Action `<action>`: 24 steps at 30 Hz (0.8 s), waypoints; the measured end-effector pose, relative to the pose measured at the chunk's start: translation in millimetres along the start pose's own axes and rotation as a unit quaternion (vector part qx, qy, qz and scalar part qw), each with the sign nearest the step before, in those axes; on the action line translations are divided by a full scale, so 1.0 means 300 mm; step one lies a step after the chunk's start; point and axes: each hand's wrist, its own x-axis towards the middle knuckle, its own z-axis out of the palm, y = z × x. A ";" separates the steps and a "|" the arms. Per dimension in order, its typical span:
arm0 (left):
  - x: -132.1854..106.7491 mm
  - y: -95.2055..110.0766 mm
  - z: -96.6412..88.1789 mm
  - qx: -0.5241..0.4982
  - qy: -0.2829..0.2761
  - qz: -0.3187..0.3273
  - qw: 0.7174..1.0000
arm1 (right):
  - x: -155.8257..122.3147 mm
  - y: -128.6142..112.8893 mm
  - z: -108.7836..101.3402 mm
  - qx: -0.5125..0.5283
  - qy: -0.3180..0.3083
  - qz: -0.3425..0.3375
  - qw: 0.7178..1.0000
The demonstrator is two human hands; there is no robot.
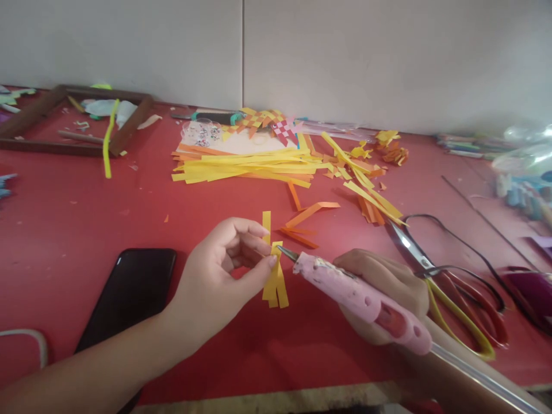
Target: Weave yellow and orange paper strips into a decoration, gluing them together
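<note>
My left hand [230,270] pinches several yellow paper strips [273,290] between thumb and fingers, above the red table. The strips overlap and fan apart at their lower ends. My right hand [383,287] is wrapped round a pink hot glue gun [340,287] with a clear glue stick out of its back end. Its metal nozzle points left, at the upper part of the strips by my left thumb; whether it touches them I cannot tell. Just beyond lie folded orange paper strips [313,213] on the table.
Behind lies a pile of yellow strips [245,167]. Scissors [435,276] and a black cord [457,236] are at the right. A black phone [129,293] lies at the left. A brown wooden frame [43,146] stands farther back, before the wall [345,57].
</note>
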 end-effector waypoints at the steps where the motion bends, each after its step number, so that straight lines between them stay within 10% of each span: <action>1: -0.002 0.000 0.000 0.003 0.002 0.007 1.000 | 0.000 -0.001 -0.002 -0.002 -0.003 -0.001 1.000; 24: 0.000 0.019 0.002 0.020 0.001 0.006 1.000 | -0.004 -0.007 0.002 0.010 0.018 -0.032 0.999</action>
